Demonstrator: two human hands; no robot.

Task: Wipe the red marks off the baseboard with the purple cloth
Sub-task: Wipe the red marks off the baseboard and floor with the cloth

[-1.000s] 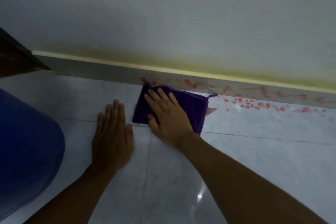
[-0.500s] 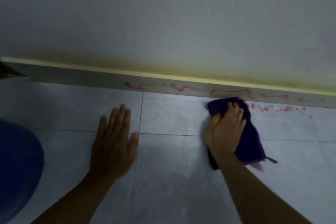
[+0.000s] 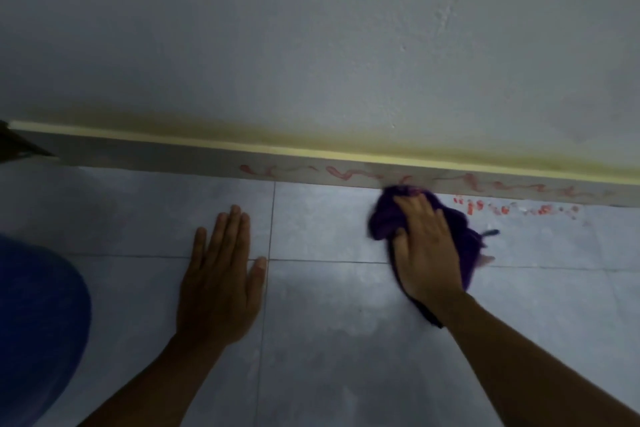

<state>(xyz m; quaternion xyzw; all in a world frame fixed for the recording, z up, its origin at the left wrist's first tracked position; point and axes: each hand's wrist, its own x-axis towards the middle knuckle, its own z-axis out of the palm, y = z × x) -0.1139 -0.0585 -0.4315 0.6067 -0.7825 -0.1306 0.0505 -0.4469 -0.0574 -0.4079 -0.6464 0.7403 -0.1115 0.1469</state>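
A grey baseboard (image 3: 156, 156) with a pale yellow top edge runs along the foot of the wall. Red squiggly marks (image 3: 341, 174) streak its middle and right stretch. My right hand (image 3: 424, 246) presses the bunched purple cloth (image 3: 384, 218) on the floor, the cloth's top edge touching the baseboard. The hand hides most of the cloth. My left hand (image 3: 221, 274) lies flat on the tiles, fingers spread, holding nothing, well left of the cloth.
Red dots (image 3: 502, 209) speckle the floor tiles just below the baseboard at the right. A blue rounded shape (image 3: 38, 315) fills the lower left. A dark door edge (image 3: 14, 146) shows at the far left. A white wall rises above.
The cloth first slid right along the floor under my right hand, bunching up. Its top edge now meets the baseboard. The left hand stays flat on the tiles.
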